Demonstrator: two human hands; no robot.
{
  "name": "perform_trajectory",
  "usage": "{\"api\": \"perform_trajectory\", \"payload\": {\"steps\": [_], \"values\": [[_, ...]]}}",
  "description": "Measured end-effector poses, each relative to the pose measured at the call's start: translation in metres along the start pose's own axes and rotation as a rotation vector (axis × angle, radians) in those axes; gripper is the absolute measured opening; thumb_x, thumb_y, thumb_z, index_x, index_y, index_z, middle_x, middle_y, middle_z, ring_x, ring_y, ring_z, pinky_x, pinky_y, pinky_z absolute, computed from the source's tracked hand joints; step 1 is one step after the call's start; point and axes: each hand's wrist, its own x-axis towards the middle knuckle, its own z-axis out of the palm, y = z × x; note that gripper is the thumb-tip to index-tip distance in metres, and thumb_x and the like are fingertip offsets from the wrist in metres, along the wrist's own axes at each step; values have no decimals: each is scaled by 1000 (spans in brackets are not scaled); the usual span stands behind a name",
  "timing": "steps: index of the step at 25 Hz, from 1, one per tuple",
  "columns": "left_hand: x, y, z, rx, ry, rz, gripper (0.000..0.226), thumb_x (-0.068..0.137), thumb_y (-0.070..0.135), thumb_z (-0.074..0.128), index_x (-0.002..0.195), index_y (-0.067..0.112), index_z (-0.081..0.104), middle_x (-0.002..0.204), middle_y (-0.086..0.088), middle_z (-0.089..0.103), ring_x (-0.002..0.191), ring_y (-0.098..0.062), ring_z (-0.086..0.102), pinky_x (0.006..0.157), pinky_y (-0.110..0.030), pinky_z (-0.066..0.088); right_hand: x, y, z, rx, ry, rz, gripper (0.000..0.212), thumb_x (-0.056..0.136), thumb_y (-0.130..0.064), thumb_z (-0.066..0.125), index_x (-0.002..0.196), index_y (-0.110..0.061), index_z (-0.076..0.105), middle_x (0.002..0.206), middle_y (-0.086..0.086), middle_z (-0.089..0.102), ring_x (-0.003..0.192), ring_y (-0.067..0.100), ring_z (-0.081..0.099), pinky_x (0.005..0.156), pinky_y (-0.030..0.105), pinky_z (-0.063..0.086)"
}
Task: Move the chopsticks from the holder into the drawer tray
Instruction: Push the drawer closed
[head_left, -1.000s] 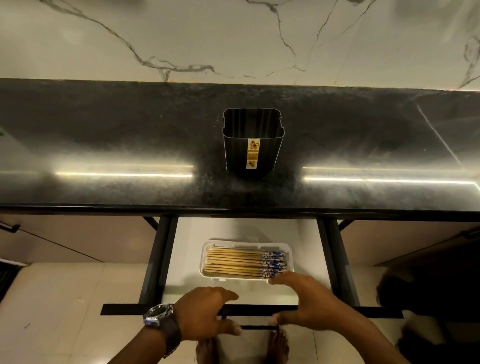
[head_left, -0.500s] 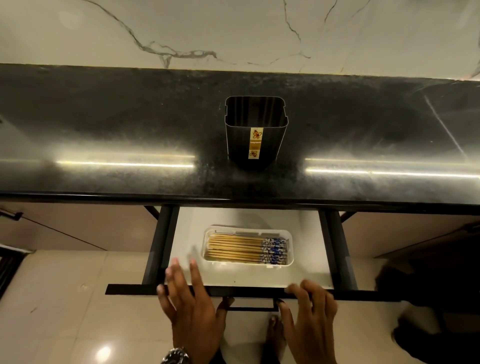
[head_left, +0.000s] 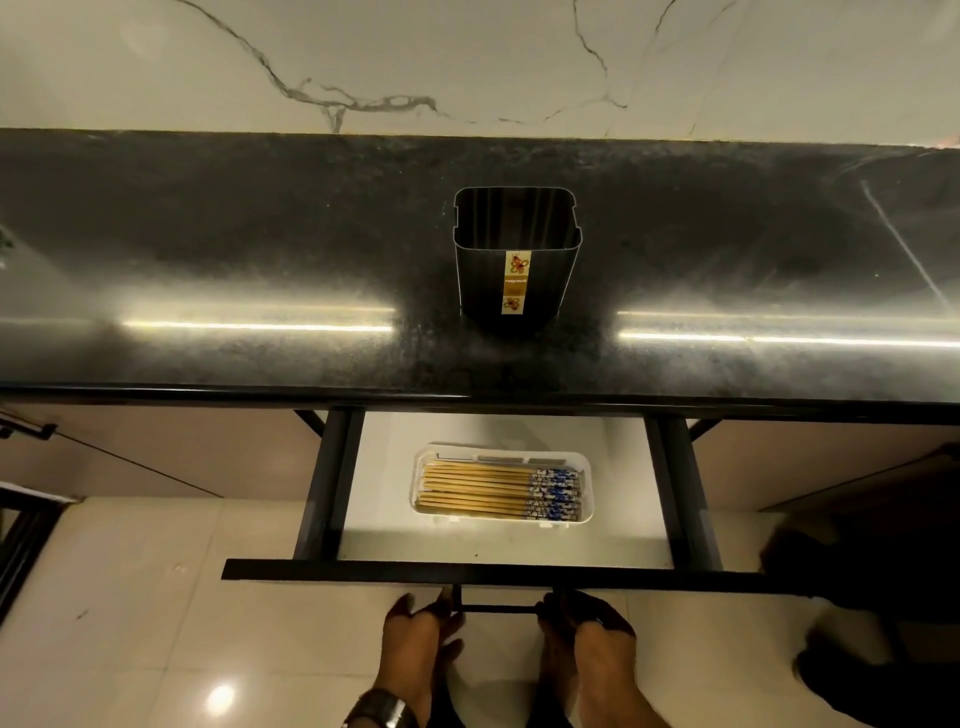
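Bamboo chopsticks lie flat in the white tray inside the open drawer, packed side by side with their long axis running left to right and the blue-patterned ends toward the right. No chopsticks show in the black holder standing upright on the dark counter, well back from the drawer — so the transfer looks complete.

Both hands are low at the drawer front, near the thin bar handle. The left hand, with a watch at the wrist, has its fingers curled at the handle's left end; the right hand is curled at the right end. Whether either is actually gripping the bar or only resting against it I cannot tell — the fingertips are dark and partly hidden under the drawer's front edge. Neither hand carries a chopstick.

What the coming move turns on, as I judge it, is that the tray sits straight ahead of both hands, beyond the drawer front and roughly centred between them, neither hand clearly nearer. A push along the drawer's slide would run across the chopsticks' length, so an even push from both hands should keep them from rolling against the tray's wall.
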Motion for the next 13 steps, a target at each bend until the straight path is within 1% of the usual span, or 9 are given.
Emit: {"api": "perform_trajectory", "payload": {"steps": [1, 2, 3, 5, 6, 8, 10, 12, 13], "values": [[1, 2, -1, -55, -87, -37, 50, 98, 11, 63, 145, 4, 49, 118, -24, 73, 113, -41, 67, 82, -48, 59, 2, -2, 1, -11, 12, 23, 14, 87, 11, 68, 101, 10, 69, 99, 33, 72, 92, 47, 71, 71, 41, 61], [3, 5, 0, -64, -133, -40, 32, 99, 9, 58, 129, 0, 63, 106, -23, 77, 105, -41, 71, 78, -47, 60, 4, -4, 1, -37, 20, 39, 14, 84, 10, 72, 98, 8, 71, 96, 31, 73, 90, 45, 72, 64, 37, 62], [7, 7, 0, -54, -151, -22, 25, 99, 6, 56, 119, -2, 69, 104, -23, 78, 102, -41, 72, 80, -48, 60, 5, -6, 2, -65, 27, 47, 14, 83, 9, 75, 96, 5, 73, 94, 28, 75, 87, 43, 74, 57, 33, 61], [12, 11, -1, -26, -184, 14, 22, 98, 1, 56, 113, -5, 71, 106, -25, 77, 103, -42, 72, 86, -50, 58, 9, -11, 3, -111, 49, 61, 16, 81, 5, 77, 96, 1, 74, 93, 23, 76, 84, 39, 75, 51, 29, 59], [13, 15, -1, -11, -209, 20, 22, 98, 0, 56, 113, -6, 71, 106, -26, 77, 103, -43, 72, 87, -50, 58, 10, -13, 5, -113, 50, 68, 17, 82, 4, 77, 98, -1, 74, 94, 22, 76, 84, 38, 75, 51, 28, 59], [14, 23, -1, 19, -236, 23, 21, 97, -2, 56, 112, -6, 70, 107, -27, 76, 102, -43, 72, 82, -48, 60, 9, -19, 11, -88, 33, 95, 16, 85, 2, 73, 101, -2, 73, 95, 21, 76, 85, 37, 75, 53, 31, 60], [17, 30, 3, 45, -233, 20, 19, 98, -2, 56, 109, -4, 70, 108, -27, 75, 100, -42, 72, 76, -45, 61, 10, -28, 17, -95, 19, 126, 16, 87, 0, 71, 103, -1, 70, 96, 21, 76, 86, 37, 75, 64, 36, 62], [20, 40, 8, 50, -244, 5, 18, 98, -1, 55, 109, -2, 70, 107, -24, 75, 100, -41, 72, 76, -45, 61, 12, -40, 24, -104, -27, 157, 18, 87, 2, 70, 105, 1, 69, 99, 23, 75, 89, 37, 73, 76, 43, 63], [21, 45, 11, 58, -249, -3, 18, 99, 1, 55, 109, -1, 70, 107, -23, 75, 101, -40, 72, 78, -45, 61, 13, -48, 27, -97, -56, 174, 18, 88, 4, 68, 106, 1, 68, 101, 24, 74, 91, 37, 72, 77, 46, 62]]}}
